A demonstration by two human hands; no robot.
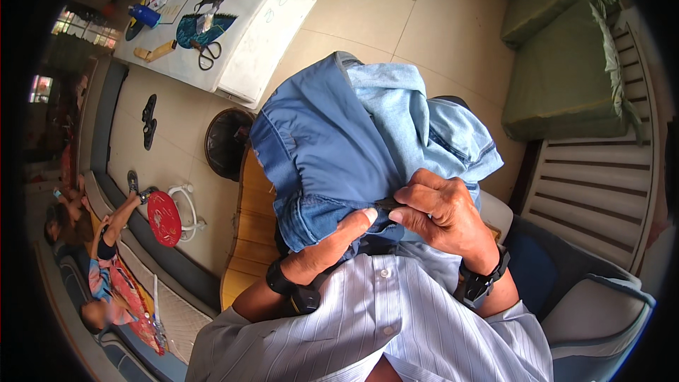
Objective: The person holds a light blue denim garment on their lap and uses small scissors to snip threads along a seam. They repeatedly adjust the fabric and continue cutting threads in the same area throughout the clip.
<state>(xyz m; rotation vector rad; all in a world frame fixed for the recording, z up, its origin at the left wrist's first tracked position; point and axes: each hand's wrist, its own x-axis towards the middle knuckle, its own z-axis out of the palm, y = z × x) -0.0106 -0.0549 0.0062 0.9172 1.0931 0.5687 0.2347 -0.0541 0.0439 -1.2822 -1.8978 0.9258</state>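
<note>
A red stool (163,219) and a bin (223,157) stand left of the jeans (329,138), bunched just before the shirt (382,286); the left hand (327,244) grips their near edge, thumb on top, fingers hidden; the right hand (442,216) pinches a dark piece (385,204) there, thumb against forefinger; rightmost, a blue seat (601,322)

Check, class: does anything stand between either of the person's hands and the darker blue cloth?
Nothing visible blocks the left hand, which touches the darker blue cloth. The right hand pinches a small dark thing at the cloth; whether separate or part of it, I cannot tell.
</note>
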